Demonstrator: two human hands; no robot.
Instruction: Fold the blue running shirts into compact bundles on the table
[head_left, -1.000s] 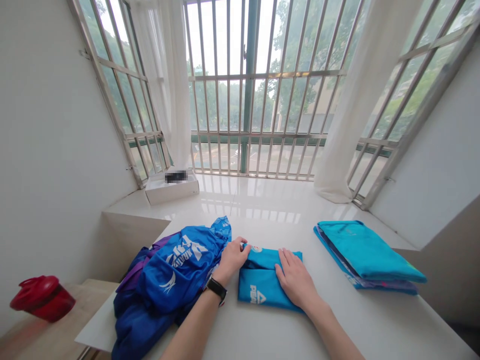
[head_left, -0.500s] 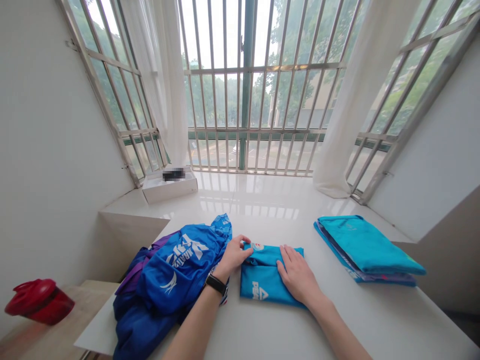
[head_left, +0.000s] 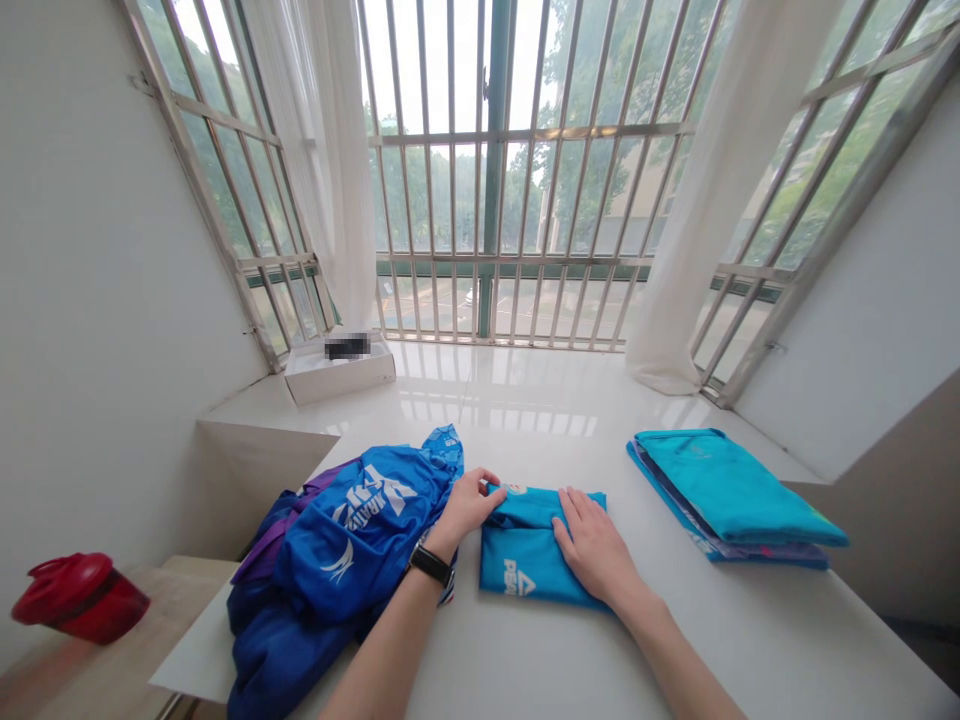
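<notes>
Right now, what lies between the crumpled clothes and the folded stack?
In the head view, a folded blue garment lies there, left hand and right hand touching it.

White ledge with clothes heap, folded garment, garment stack, box.

A white box sat at far left beside a barred window, with white curtains hanging left and right. A red container stood near left.

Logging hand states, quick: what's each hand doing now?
Left hand: curled at the folded blue sportswear, grip unclear.
Right hand: open, palm-down on the same sportswear.
</notes>
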